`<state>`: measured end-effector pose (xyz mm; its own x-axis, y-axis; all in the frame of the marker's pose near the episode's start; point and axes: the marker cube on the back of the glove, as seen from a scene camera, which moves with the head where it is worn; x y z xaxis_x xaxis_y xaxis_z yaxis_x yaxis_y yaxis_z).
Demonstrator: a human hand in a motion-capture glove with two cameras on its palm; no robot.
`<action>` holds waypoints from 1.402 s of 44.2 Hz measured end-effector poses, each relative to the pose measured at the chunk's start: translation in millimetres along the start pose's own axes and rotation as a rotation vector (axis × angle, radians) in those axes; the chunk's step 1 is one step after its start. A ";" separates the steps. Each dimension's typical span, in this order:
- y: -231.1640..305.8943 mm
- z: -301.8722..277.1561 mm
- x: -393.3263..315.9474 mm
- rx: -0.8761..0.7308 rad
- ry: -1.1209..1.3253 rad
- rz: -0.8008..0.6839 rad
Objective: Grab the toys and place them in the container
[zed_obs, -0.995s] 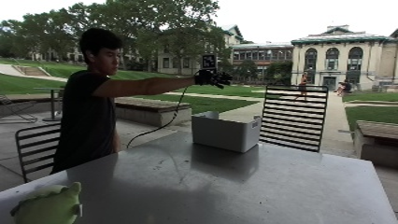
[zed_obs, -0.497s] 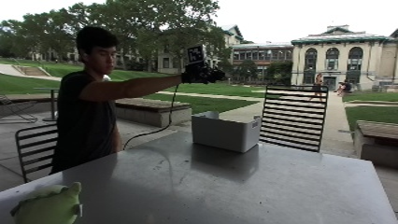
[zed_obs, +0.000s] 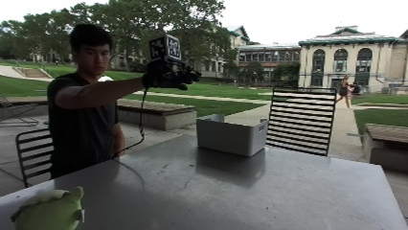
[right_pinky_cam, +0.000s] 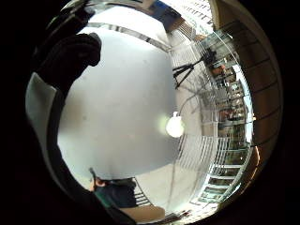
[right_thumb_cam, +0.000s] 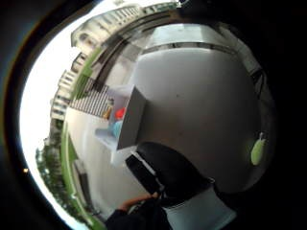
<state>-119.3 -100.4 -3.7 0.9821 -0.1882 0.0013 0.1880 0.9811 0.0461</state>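
While the grey metal surface [zed_obs: 255,191] carries the same two items as a second ago, the black-gloved right hand [zed_obs: 167,76] has drawn back from above the white rectangular plastic container [zed_obs: 231,135] toward the person's side, and is raised at about head height, well apart from the box.

Item 1, hands: the gloved right hand holds nothing. In the outside view its fingers look loosely curled, and the thumb side palm view shows one gloved finger [right_thumb_cam: 168,170] bent across the lens with no toy under it. The other hand is not visible.

Item 2, container: it stands upright at the far edge of the surface, open top up. The thumb side palm view looks down into it and shows small toys [right_thumb_cam: 117,120] already inside, one red, one light blue, one yellowish. By my reading, the pull-back means a drop has just been completed and the hand is free for the next pick.

Item 3, remaining toy: a soft yellow-green plush toy [zed_obs: 50,212] lies on the near corner of the surface, well apart from the container and diagonally across from it. It shows as a pale oval [right_pinky_cam: 175,126] in the little finger side palm view. Its long axis appears to run roughly along the near edge, with a small pointed part sticking up at the end nearer the container. Which end is the head cannot be told.
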 end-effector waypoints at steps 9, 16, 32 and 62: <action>20.1 13.2 121.3 -0.011 0.053 0.091; 41.2 28.3 199.4 -0.037 0.048 0.166; 100.3 113.9 364.3 -0.141 0.011 0.313; 172.2 282.3 455.0 -0.357 -0.062 0.469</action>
<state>357.2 -29.7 286.8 0.9608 0.2773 -0.0012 -0.2638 0.9126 -0.3123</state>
